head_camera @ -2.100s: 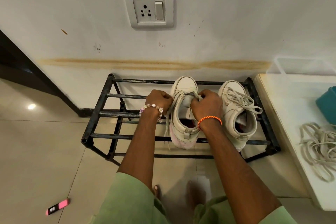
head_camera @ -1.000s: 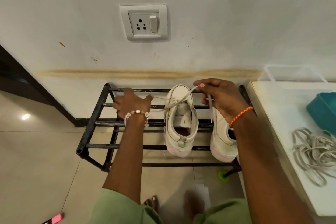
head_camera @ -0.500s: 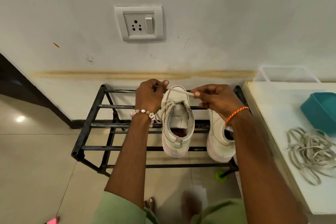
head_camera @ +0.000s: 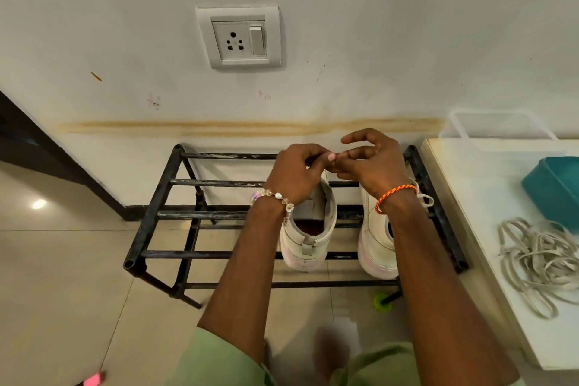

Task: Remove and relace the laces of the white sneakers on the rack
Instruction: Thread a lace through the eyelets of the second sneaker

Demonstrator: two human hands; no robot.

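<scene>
Meeting fingertip to fingertip, left hand (head_camera: 296,174), right hand (head_camera: 371,168), above left sneaker (head_camera: 308,236)

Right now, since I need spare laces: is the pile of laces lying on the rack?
No, the pile of laces lies on the white counter beside the rack.

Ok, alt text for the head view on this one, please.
Two hands, the left hand and the right hand, meet fingertip to fingertip above the toe of the left white sneaker on a black metal rack; what they pinch is too small to tell. A second sneaker stands beside it, loose laces on a white table.
</scene>
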